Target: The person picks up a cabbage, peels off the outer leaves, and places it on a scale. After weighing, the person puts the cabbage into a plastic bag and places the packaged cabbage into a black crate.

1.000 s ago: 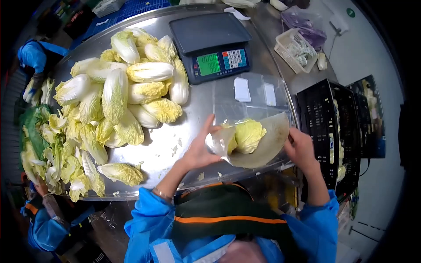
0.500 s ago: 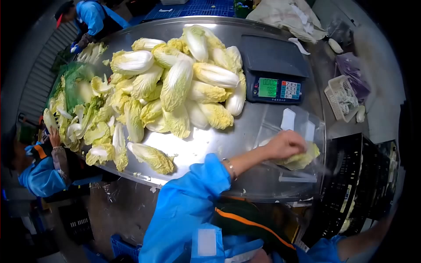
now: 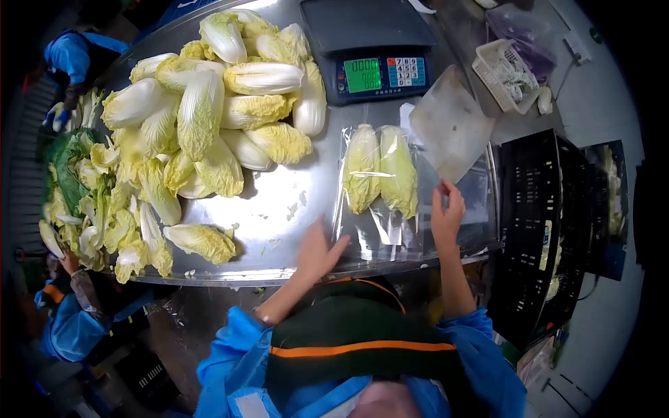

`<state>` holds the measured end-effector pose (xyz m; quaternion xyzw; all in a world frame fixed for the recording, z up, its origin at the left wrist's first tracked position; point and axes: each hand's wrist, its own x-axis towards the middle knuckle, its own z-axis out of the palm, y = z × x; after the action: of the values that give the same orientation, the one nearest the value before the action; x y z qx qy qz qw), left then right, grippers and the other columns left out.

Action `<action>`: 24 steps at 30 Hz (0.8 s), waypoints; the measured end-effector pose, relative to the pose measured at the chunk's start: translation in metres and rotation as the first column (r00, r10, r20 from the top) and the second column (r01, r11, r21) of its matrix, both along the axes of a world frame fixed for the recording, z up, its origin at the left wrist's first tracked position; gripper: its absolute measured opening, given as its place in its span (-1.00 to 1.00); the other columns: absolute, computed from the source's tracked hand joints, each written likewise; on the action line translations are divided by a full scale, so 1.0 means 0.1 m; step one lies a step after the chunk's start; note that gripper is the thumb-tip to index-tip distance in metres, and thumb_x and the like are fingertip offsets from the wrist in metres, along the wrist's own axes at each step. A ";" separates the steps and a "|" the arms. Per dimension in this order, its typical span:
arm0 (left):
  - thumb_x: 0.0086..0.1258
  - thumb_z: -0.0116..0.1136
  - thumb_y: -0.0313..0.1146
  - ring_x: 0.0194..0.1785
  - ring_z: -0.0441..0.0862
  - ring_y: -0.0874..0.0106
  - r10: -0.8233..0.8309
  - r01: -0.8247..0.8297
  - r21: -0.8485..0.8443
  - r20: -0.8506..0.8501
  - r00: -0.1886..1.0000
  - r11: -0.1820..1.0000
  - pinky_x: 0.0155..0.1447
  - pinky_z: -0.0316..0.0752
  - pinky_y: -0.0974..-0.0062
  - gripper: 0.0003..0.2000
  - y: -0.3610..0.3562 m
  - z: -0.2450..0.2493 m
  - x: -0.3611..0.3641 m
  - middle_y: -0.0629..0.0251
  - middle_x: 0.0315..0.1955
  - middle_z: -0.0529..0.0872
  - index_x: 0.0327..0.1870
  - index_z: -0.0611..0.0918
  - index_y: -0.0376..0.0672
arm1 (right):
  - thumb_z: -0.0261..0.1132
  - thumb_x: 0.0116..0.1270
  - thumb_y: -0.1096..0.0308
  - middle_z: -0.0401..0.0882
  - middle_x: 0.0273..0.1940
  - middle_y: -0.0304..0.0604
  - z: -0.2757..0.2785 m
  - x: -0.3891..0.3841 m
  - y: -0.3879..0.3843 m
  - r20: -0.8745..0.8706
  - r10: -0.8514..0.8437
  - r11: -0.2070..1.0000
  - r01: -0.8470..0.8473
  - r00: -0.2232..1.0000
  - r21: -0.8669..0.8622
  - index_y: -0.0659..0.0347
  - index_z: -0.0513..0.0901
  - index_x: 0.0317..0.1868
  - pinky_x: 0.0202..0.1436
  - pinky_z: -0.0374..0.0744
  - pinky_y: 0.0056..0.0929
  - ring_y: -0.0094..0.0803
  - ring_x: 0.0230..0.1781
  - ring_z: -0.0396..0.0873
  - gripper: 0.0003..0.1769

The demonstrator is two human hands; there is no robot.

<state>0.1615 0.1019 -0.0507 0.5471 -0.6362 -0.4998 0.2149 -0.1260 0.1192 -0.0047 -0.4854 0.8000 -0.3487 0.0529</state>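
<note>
Already, two cabbages [image 3: 398, 171] lie side by side within the clear bag [image 3: 385, 244], flat on the bench [image 3: 279, 202]; the pale flexible sheet [image 3: 453, 125] rests outside, beyond them. Left hand [image 3: 317, 254]: open, thumb apart, empty, near the bag's left edge. Right hand [image 3: 447, 216]: partly open, fingertips at the sheet's near corner; whether it grips cannot be told.

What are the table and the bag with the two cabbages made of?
The table looks like smooth metal: it's grey and gleams under the light. The bag is probably thin, glossy plastic, because it has bright creases and the cabbages show through.
</note>
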 end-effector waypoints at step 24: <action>0.14 0.14 -0.31 -0.31 0.58 0.28 -0.362 0.365 0.150 -0.050 0.931 0.919 -0.22 0.47 0.41 -0.84 -0.25 -0.54 0.28 0.18 -0.41 0.65 -0.34 0.64 -0.17 | 0.18 0.07 0.47 0.44 -0.31 -0.12 -0.18 1.49 0.24 0.099 0.770 0.545 -0.731 0.630 0.410 0.15 0.54 -0.25 -0.11 0.37 -0.28 -0.20 -0.20 0.46 -0.81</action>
<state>0.1899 0.0772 -0.1047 0.4295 -0.6831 -0.5850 0.0815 0.0233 0.1435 -0.0232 -0.7732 0.5706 -0.0923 0.2607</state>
